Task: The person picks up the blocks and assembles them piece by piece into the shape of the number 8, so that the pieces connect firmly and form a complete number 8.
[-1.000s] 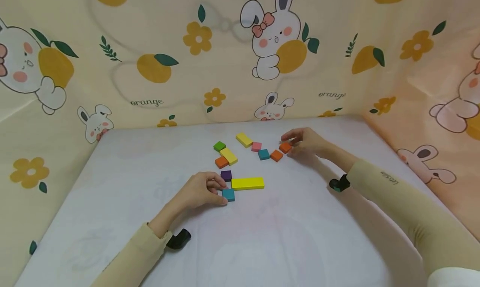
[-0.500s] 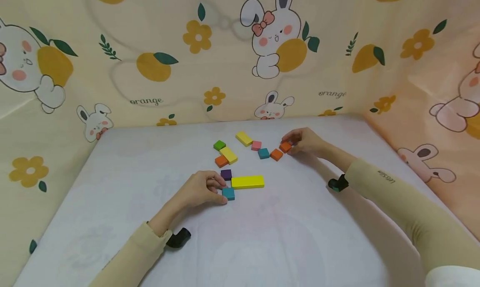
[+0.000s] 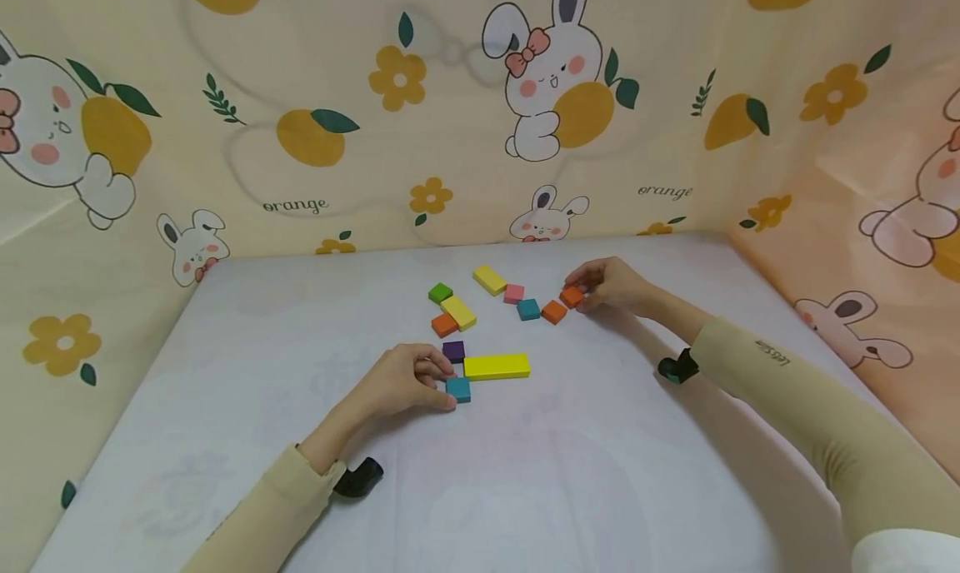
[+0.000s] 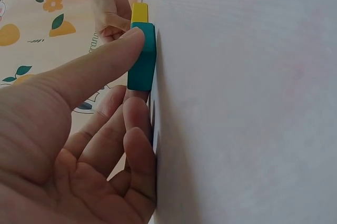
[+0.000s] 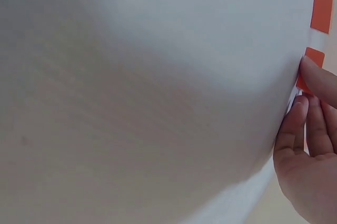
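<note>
In the head view my left hand (image 3: 402, 379) pinches a teal block (image 3: 458, 390) on the white table. The left wrist view shows the thumb (image 4: 113, 52) pressed on this block, its fingers bent beneath. A long yellow block (image 3: 497, 366) and a purple block (image 3: 453, 351) lie close beside it. Farther back, my right hand (image 3: 613, 286) holds an orange block (image 3: 572, 296) between thumb and fingers. A second orange block (image 3: 554, 311) lies just left of that one, with a gap between the two in the right wrist view.
Left of the right hand are another teal block (image 3: 528, 309), a pink block (image 3: 513, 294) and a yellow block (image 3: 490, 280). A green block (image 3: 440, 292), a second yellow block (image 3: 458, 313) and an orange block (image 3: 444, 325) form a cluster. A patterned cloth wall (image 3: 450, 140) rises behind.
</note>
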`<state>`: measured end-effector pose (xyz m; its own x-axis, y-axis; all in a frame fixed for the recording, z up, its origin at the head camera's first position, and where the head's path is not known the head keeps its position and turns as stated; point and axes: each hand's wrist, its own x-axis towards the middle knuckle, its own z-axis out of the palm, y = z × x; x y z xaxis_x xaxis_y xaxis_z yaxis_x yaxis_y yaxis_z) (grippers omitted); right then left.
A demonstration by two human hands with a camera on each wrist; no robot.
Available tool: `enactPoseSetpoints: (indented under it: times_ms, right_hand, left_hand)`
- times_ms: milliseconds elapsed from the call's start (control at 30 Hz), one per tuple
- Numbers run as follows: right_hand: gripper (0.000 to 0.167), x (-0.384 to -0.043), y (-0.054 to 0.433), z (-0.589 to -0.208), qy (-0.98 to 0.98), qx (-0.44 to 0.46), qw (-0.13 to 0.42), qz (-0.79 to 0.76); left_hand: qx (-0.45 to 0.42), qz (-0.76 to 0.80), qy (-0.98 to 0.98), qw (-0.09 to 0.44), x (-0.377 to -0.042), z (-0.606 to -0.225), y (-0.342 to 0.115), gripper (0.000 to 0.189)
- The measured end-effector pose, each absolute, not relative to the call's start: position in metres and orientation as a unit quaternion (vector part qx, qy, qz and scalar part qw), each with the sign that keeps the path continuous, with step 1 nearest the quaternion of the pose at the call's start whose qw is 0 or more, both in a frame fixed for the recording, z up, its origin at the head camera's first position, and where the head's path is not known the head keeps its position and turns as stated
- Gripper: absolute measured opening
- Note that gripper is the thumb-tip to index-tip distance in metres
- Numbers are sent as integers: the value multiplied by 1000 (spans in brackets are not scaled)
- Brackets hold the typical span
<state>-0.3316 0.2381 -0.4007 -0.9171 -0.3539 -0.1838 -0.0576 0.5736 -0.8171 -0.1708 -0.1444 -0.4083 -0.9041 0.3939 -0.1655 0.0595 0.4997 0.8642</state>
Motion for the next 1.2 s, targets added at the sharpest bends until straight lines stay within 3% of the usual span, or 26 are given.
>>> enactPoseSetpoints:
  times_ms: [567, 967, 1200]
  right_hand:
    - [45, -334, 244, -401, 869, -122, 171, -449]
    - [43, -316, 261, -384, 885, -80, 120, -442]
    - [43, -288, 244, -371, 876, -115, 90, -459]
  left_hand:
    - [129, 481, 850, 173, -169, -407, -144, 37]
    - [132, 484, 847, 175, -170, -409, -141, 38]
    - [127, 483, 849, 175, -169, -406, -143, 38]
